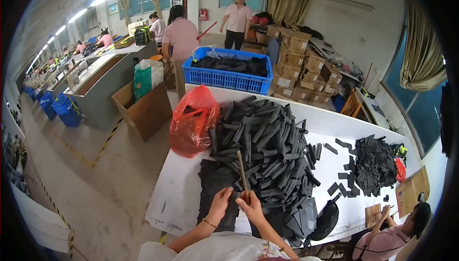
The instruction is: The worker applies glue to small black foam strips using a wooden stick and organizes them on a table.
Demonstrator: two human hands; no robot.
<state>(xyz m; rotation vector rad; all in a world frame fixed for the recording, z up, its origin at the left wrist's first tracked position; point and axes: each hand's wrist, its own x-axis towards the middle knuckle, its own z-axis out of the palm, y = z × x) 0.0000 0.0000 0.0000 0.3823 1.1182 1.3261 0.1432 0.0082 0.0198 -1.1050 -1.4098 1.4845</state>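
My right hand (252,209) grips the lower end of a thin brown stick (242,169), which points up and away over a big heap of folded black fabric pieces (267,141). Close beside it on the left, my left hand (219,209) is closed in a pinch; dark material lies right at its fingertips, and I cannot make out what it holds. Under and around the left hand spread flat black fabric pieces (210,184). More flat dark pieces (302,219) lie to the right of my right forearm.
A red plastic bag (193,122) sits left of the heap on the white table (167,199). Behind the table's raised back edge is a blue crate (224,80) of black pieces. Rightward lies another black pile (375,165), near a seated co-worker (387,234). A black bag (326,219) lies nearer.
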